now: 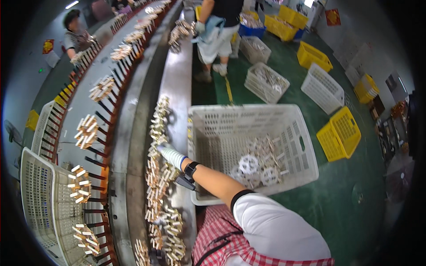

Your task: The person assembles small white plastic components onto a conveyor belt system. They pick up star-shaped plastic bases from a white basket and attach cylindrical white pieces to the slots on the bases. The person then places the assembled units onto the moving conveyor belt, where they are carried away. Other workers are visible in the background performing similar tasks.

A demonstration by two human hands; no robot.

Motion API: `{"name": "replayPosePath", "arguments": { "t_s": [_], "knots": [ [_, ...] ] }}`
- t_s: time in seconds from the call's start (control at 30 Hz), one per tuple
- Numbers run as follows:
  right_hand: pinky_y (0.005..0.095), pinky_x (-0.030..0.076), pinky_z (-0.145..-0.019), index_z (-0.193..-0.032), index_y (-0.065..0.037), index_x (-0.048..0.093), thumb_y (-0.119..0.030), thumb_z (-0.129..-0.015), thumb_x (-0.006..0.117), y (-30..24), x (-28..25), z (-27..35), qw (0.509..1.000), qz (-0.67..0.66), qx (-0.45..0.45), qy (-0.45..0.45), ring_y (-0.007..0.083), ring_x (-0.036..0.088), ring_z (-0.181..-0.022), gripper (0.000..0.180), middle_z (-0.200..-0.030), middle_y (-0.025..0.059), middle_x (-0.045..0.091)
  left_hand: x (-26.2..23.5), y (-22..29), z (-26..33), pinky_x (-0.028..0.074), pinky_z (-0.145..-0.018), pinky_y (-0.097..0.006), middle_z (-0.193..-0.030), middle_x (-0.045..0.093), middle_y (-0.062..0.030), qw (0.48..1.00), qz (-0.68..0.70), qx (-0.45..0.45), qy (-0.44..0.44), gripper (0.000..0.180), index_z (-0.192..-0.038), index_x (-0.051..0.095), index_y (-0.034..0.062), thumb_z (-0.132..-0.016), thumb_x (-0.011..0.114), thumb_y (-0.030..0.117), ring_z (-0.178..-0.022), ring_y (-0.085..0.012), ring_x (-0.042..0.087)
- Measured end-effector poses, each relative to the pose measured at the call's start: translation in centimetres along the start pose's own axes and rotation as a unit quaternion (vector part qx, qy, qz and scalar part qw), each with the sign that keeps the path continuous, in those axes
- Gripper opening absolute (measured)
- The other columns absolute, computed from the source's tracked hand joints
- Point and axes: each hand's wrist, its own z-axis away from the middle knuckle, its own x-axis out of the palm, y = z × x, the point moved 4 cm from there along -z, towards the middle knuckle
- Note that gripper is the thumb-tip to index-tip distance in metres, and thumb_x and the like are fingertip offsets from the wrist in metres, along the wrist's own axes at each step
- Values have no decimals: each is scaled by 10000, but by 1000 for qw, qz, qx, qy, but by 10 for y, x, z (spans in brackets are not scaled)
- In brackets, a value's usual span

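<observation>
My right hand [171,155], in a white glove with greyish fingertips, reaches left over the metal bench. It touches a long row of small coppery and pale metal parts [157,181] heaped along the bench [177,75]. Its fingertips blend into the parts, so their grip is hard to make out. A black watch [191,170] is on that wrist, with a dark device [184,181] beside it. Under my forearm stands a large whitish plastic crate [248,111], holding pale wheel-shaped pieces [249,164] and loose metal parts. My left hand does not show.
To the left runs a curved conveyor with dark prongs [95,175] and clusters of white-tipped parts [86,131]. A white crate [40,186] stands beside it. Yellow crates [339,135] and white crates [323,88] lie on the green floor. A person [217,31] stands ahead; another [75,37] works across the conveyor.
</observation>
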Motion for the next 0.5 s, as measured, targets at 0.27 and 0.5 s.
{"name": "replayPosePath", "arguments": {
  "t_s": [0.27, 0.5],
  "knots": [
    [312, 453, -935, -1212, -23, 587, -253, -947, 555, -96, -157, 175, 999, 19, 13, -48, 185, 573, -1040, 352, -1118, 102, 642, 81, 55, 38, 362, -503, -161, -877, 629, -3, 972, -217, 66, -65, 362, -1214, 594, 15, -989, 538, 294, -602, -39, 454],
    [356, 512, -832, -1097, -5, 646, -277, -884, 566, -3, -502, 238, 914, 310, 211, 158, 285, 654, -849, 355, -959, 203, 681, 155, 23, 41, 461, -863, -338, -1145, 599, -44, 970, 143, -102, -167, 308, -1232, 577, 96, -981, 547, 272, -1005, -181, 560]
  ]
}}
